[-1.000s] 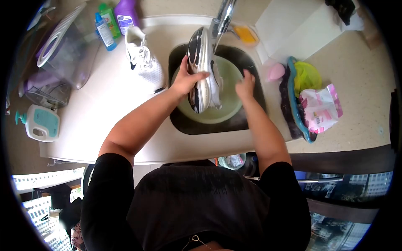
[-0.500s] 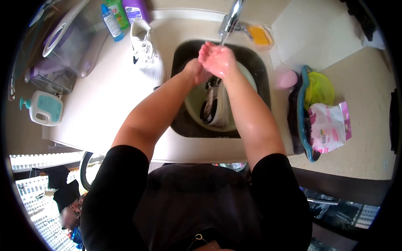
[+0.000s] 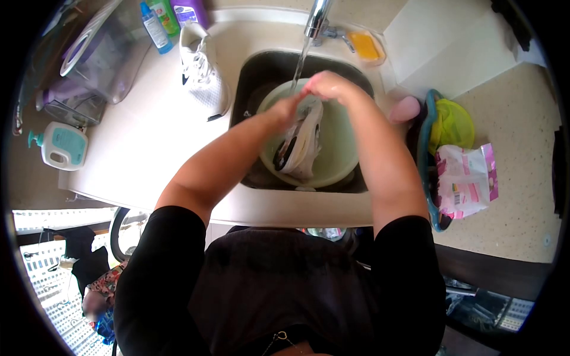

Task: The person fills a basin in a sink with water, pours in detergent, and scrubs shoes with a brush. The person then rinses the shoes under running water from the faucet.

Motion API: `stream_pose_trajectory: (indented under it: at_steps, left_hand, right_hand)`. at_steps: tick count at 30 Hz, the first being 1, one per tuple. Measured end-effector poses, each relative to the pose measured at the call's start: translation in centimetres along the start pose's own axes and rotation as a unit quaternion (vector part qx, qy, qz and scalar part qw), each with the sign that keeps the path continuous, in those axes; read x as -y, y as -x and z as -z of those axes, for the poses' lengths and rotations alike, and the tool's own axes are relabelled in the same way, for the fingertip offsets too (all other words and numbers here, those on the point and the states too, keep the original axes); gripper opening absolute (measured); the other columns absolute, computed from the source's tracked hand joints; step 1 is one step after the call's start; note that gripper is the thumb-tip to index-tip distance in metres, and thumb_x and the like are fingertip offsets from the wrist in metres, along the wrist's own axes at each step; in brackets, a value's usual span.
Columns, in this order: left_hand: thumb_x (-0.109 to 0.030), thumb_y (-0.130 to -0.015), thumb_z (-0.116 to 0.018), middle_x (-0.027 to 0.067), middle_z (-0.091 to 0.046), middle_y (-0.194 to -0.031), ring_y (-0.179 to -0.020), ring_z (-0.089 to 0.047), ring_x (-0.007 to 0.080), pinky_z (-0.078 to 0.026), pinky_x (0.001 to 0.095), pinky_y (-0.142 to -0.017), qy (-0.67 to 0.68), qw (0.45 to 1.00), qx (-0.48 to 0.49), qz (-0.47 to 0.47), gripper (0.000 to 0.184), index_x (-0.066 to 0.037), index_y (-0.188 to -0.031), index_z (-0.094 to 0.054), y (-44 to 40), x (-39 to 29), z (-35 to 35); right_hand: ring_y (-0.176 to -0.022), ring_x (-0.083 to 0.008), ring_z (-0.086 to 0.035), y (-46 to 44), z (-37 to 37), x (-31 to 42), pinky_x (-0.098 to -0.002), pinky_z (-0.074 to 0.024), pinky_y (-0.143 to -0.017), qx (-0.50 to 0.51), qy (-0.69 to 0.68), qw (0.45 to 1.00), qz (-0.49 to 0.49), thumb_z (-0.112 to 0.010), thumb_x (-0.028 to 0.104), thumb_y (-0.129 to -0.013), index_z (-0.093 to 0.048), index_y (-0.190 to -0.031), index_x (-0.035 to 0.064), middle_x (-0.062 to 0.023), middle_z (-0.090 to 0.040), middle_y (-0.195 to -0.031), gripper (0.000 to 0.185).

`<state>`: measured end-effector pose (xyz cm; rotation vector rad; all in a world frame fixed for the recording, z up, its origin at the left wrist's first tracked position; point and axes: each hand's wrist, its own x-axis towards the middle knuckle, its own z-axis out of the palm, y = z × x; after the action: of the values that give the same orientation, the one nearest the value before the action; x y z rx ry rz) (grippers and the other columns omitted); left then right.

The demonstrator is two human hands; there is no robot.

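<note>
Water runs from the chrome tap (image 3: 319, 21) into a pale green basin (image 3: 347, 160) standing in the dark sink (image 3: 255, 68). A wet white and dark shoe (image 3: 304, 145) lies tilted in the basin, below my hands. Beside the stream, my left hand (image 3: 286, 110) is blurred, its fingertips near or against my other hand. Over the basin, my right hand (image 3: 326, 85) is bent at the wrist with fingers partly curled; whether anything is between them cannot be made out. A second white shoe (image 3: 203, 74) rests on the counter left of the sink.
Bottles, one blue (image 3: 156, 28), stand at the back left, near a clear plastic container (image 3: 110, 65). A pump bottle (image 3: 62, 145) is at far left. An orange sponge (image 3: 365, 46), pink object (image 3: 405, 110), lime-green item (image 3: 454, 124) and pink-white packet (image 3: 466, 181) lie on the right.
The shoe my left hand held went down into the basin. My hands came together under the tap, palms up, then moved lower and slightly apart from the stream's top.
</note>
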<state>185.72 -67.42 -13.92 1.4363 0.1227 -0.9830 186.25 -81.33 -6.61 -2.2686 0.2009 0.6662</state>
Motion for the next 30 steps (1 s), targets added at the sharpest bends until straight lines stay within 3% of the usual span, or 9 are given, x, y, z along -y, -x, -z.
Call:
stream_pose_trajectory:
  at_steps: [2,4,7,13,16,18,24,26,30]
  left_hand:
    - [-0.056,-0.069,-0.058,0.0213,-0.032,-0.131,-0.123,-0.03,0.0305,-0.023,0.0481,-0.099,-0.313,0.948,-0.055,0.018,0.081,0.0,-0.124,-0.039,-2.0,3.6,0.7]
    - [-0.049,-0.063,-0.068,0.0194,-0.032,-0.132,-0.122,-0.031,0.0309,-0.025,0.0433,-0.099,-0.331,0.939,0.079,0.049,0.083,0.002,-0.122,-0.041,0.5,5.9,0.6]
    - [-0.039,-0.062,-0.072,0.0166,-0.042,-0.124,-0.115,-0.039,0.0298,-0.028,0.0423,-0.095,-0.31,0.932,0.119,0.146,0.073,0.0,-0.118,-0.045,4.4,1.7,0.4]
    - [-0.049,-0.064,-0.065,0.01,-0.052,-0.11,-0.102,-0.048,0.0236,-0.035,0.0444,-0.087,-0.192,0.959,0.101,0.18,0.057,-0.013,-0.105,-0.053,2.6,2.2,1.3]
    - [-0.053,-0.072,-0.053,0.0076,-0.053,-0.11,-0.101,-0.05,0.0203,-0.039,0.0433,-0.083,-0.06,0.987,0.037,0.147,0.049,-0.017,-0.105,-0.054,1.8,-0.8,1.8]
    - [-0.048,-0.08,-0.043,0.0058,-0.055,-0.109,-0.098,-0.053,0.0178,-0.043,0.0387,-0.079,-0.079,0.991,0.089,0.067,0.042,-0.016,-0.107,-0.053,3.3,-3.4,2.0]
    - [-0.044,-0.082,-0.044,0.002,-0.055,-0.107,-0.098,-0.052,0.0185,-0.042,0.0334,-0.082,-0.098,0.975,0.138,-0.142,0.04,-0.013,-0.108,-0.052,4.5,-6.3,1.2]
    - [-0.041,-0.08,-0.048,0.0043,-0.054,-0.109,-0.1,-0.052,0.0192,-0.041,0.0323,-0.084,-0.095,0.976,0.129,-0.147,0.043,-0.011,-0.111,-0.05,4.5,-6.5,1.5]
    - [-0.035,-0.073,-0.058,0.0098,-0.052,-0.114,-0.105,-0.049,0.0209,-0.039,0.0317,-0.088,-0.136,0.981,0.032,-0.132,0.056,-0.005,-0.119,-0.044,0.3,-5.0,3.1]
  right_hand:
    - [-0.083,-0.0166,-0.057,0.2,-1.0,0.7,-0.0279,-0.046,-0.072,-0.091,-0.375,0.921,0.054,-0.048,0.005,-0.078,-0.055,-0.096,0.0038,-0.0063,-0.059,-0.087,0.019]
    - [-0.078,-0.0179,-0.057,-0.1,-1.5,2.1,-0.0288,-0.0458,-0.067,-0.039,-0.503,0.857,0.105,-0.047,0.004,-0.076,-0.054,-0.092,0.0033,-0.0081,-0.059,-0.085,0.017]
    - [-0.079,-0.0221,-0.058,-0.9,-2.1,3.9,-0.0321,-0.0478,-0.071,-0.011,-0.61,0.786,0.098,-0.047,0.002,-0.076,-0.053,-0.092,-0.0005,-0.0112,-0.059,-0.085,0.017]
    - [-0.086,-0.0227,-0.058,1.1,-1.0,4.5,-0.0363,-0.0482,-0.077,0.145,-0.536,0.822,0.125,-0.046,0.007,-0.08,-0.053,-0.098,-0.0018,-0.0133,-0.059,-0.092,0.021]
    - [-0.091,-0.0225,-0.057,2.2,-0.9,3.7,-0.0362,-0.0465,-0.081,0.2,-0.491,0.837,0.133,-0.047,0.014,-0.083,-0.055,-0.1,-0.002,-0.014,-0.059,-0.097,0.024]
    - [-0.092,-0.0223,-0.057,3.1,-0.7,3.8,-0.0357,-0.0459,-0.082,0.207,-0.475,0.843,0.144,-0.047,0.016,-0.084,-0.055,-0.099,-0.002,-0.0137,-0.059,-0.098,0.024]
    - [-0.094,-0.023,-0.056,5.3,1.4,4.8,-0.0358,-0.0457,-0.081,0.168,-0.432,0.874,0.147,-0.048,0.017,-0.084,-0.051,-0.104,-0.003,-0.0151,-0.057,-0.102,0.028]
    - [-0.094,-0.0235,-0.056,5.3,1.2,4.7,-0.036,-0.046,-0.081,0.144,-0.412,0.886,0.154,-0.048,0.016,-0.084,-0.05,-0.103,-0.0034,-0.0157,-0.056,-0.101,0.027]
    - [-0.088,-0.0239,-0.056,4.2,-0.1,5.1,-0.0341,-0.0469,-0.078,0.05,-0.603,0.791,0.091,-0.048,0.006,-0.08,-0.049,-0.098,-0.0038,-0.0166,-0.055,-0.098,0.02]
